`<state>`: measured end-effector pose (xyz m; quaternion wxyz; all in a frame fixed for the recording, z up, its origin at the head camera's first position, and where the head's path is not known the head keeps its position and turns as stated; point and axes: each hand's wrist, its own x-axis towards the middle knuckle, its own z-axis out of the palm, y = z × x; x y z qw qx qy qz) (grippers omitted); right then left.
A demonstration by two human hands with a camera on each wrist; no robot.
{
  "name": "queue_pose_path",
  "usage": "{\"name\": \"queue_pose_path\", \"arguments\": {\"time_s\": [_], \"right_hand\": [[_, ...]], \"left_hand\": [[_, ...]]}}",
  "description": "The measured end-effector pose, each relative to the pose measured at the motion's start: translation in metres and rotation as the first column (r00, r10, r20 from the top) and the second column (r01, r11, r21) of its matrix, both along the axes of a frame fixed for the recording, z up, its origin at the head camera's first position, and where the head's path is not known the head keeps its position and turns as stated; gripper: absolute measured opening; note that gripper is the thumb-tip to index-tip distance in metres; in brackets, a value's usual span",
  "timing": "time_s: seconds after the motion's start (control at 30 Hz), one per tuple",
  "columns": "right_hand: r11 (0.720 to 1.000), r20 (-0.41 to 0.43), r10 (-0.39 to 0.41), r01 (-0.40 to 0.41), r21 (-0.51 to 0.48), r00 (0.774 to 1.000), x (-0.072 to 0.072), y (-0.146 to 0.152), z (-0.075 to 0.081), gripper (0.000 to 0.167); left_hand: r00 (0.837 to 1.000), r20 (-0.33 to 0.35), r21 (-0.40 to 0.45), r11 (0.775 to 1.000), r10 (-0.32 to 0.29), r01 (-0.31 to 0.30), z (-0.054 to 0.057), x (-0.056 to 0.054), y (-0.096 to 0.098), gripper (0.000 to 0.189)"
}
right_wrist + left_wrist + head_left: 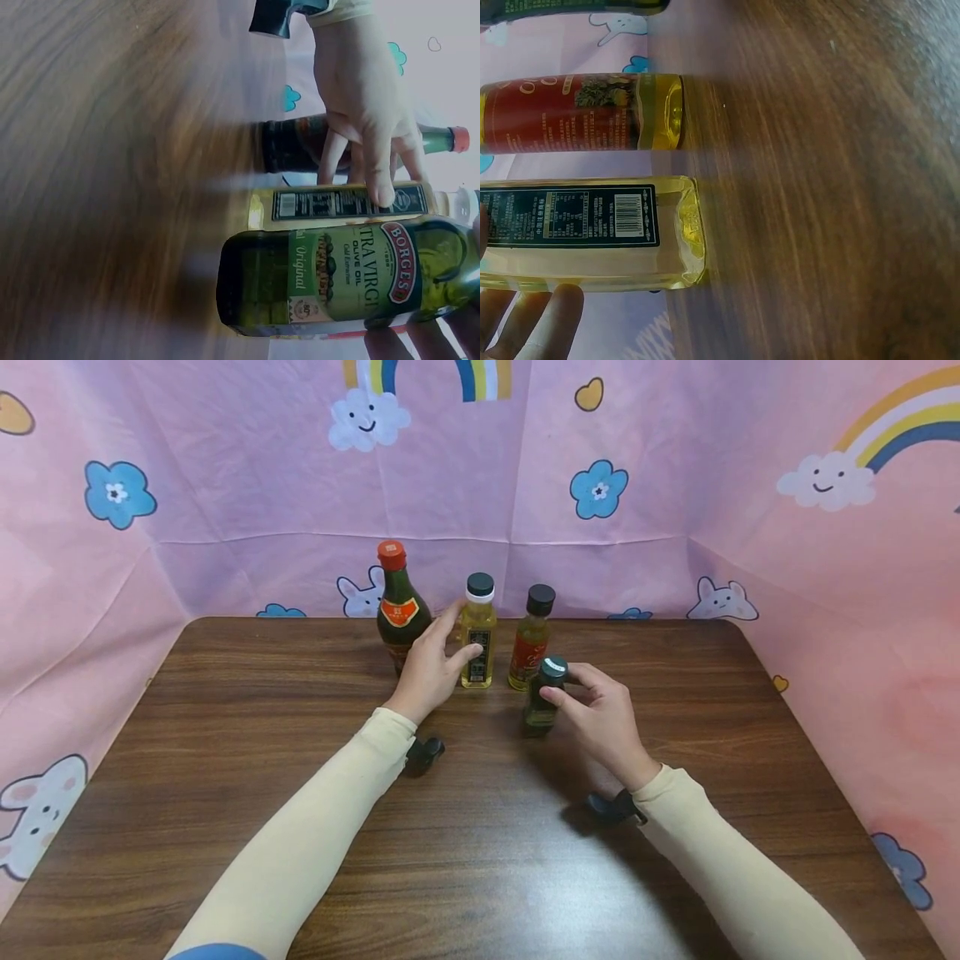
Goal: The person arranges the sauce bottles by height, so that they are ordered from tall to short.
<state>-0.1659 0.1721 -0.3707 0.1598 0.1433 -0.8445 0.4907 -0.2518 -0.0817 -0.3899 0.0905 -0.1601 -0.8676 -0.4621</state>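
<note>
My left hand point(429, 670) grips a bottle of yellow oil point(480, 635) with a dark green cap, thumb on the front label and fingers along its side. In the left wrist view this bottle's barcode label point(577, 216) shows, and its base is near the table. A dark green olive oil bottle point(540, 702), label turned toward the right wrist camera, is in my right hand point(609, 722), pinched near its neck. Between and behind the two stands a red-labelled oil bottle point(529, 647) with a black cap.
A tall dark bottle point(401, 602) with a red cap stands left of the yellow oil bottle, partly behind my left hand. Black camera mounts point(423, 756) hang under the wrists. Patterned pink cloth point(450, 485) surrounds the brown wooden table point(480, 860) at the back and sides.
</note>
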Motion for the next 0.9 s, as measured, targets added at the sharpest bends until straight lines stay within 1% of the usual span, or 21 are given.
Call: {"name": "queue_pose_path", "arguments": {"time_s": [0.23,0.43,0.6,0.8,0.9], "right_hand": [[0.999,-0.016,-0.03,0.03,0.016,0.999,0.003,0.015,0.006,0.028],[0.996,-0.046,-0.066,0.069,0.058,0.997,0.003,0.032,0.008,0.026],[0.994,-0.062,-0.091,0.095,0.061,0.994,-0.003,0.044,0.008,0.026],[0.993,-0.053,-0.104,0.107,0.042,0.993,-0.012,0.055,0.006,0.031],[0.991,-0.052,-0.126,0.128,0.038,0.991,-0.017,0.06,0.005,0.032]], "left_hand": [[1.0,-0.003,0.002,1.0,-0.003,0.003,-0.001,0.0,0.0,0.074],[1.0,0.001,-0.001,1.0,-0.003,0.003,0.0,0.002,-0.001,0.074],[1.0,0.003,-0.006,1.0,-0.001,0.001,-0.001,0.003,-0.002,0.074],[1.0,-0.001,-0.009,1.0,-0.002,0.002,0.0,0.004,-0.001,0.074],[1.0,-0.003,-0.008,1.0,-0.004,0.004,0.001,0.004,0.0,0.075]]}}
